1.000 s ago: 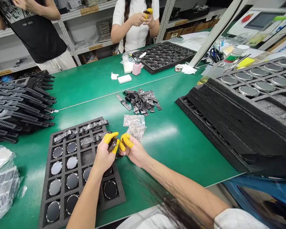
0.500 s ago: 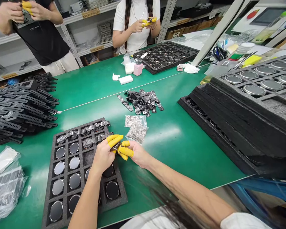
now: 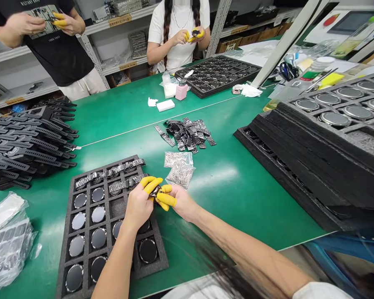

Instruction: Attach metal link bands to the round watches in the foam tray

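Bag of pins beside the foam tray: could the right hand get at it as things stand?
Probably yes: the bag of pins lies uncovered on the mat just beyond the right hand, though its fingers are pinching a small watch part.

Green worktable (image 3: pixel 243 187) before grey metal shelving (image 3: pixel 112 25)

green table (image 3: pixel 237 195), foam tray (image 3: pixel 112 207), strap pile (image 3: pixel 187 133)

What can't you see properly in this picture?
Head view:
- The small dark part pinched between the left hand and right hand: mostly covered by the yellow fingertips.
- Some round watch cases in the foam tray: hidden under the left arm.
- The bags of tiny pins: too small to tell apart.
- The stacked trays: cut off by the right edge.
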A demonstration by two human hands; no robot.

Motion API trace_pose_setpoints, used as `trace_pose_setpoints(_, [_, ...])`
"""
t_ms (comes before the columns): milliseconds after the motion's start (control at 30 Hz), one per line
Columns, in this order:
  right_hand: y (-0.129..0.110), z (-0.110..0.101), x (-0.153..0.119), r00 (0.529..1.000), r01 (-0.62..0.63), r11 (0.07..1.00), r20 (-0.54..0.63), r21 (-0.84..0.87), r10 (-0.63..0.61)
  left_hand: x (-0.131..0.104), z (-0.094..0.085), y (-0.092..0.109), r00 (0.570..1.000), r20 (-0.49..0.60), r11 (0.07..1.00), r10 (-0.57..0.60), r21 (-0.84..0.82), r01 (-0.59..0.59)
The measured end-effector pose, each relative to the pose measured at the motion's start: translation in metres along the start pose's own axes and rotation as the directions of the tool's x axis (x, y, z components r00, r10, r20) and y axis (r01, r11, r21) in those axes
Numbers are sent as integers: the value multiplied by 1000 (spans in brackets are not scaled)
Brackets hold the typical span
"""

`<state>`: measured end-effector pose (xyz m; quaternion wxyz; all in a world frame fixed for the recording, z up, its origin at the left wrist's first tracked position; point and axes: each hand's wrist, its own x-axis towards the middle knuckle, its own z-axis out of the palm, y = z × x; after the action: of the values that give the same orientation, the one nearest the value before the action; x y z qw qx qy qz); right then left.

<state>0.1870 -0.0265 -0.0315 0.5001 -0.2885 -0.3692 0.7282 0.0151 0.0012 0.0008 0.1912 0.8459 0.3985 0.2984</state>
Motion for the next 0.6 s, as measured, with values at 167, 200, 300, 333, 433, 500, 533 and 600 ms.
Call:
trace_pose_setpoints(167, [2, -1, 1, 1000, 15, 1000, -24, 5, -15, 1, 0, 2, 1000, 10, 999, 1, 49, -2])
trace_pose_setpoints(200, [2, -1, 1, 999, 22, 1000, -27, 12, -22, 1, 0, 2, 1000, 6, 998, -2, 55, 2])
trace_pose_setpoints(300, [1, 1, 1, 999, 40, 999, -29, 31, -39, 0, 2, 2, 1000, 1, 999, -8, 53, 8])
trace_pose_setpoints(333, [1, 2, 0, 999, 39, 998, -32, 40, -37, 0, 3, 2, 1000, 3, 999, -12, 51, 12])
trace_pose_setpoints(433, [-2, 6, 0, 997, 26, 994, -79, 105, -18, -1, 5, 3, 999, 6, 996, -36, 79, 36])
trace_pose_setpoints(500, [-3, 8, -1, 991, 31, 991, -135, 134, -13, -2, 5, 4, 999, 10, 995, -42, 89, 41])
trace_pose_setpoints(533, [-4, 9, 0, 987, 39, 991, -161, 130, -18, -2, 5, 5, 999, 22, 997, -30, 65, 28])
trace_pose_setpoints(600, [-4, 9, 0, 980, 56, 993, -194, 103, -35, -1, 2, 6, 998, 66, 999, 18, -34, -15])
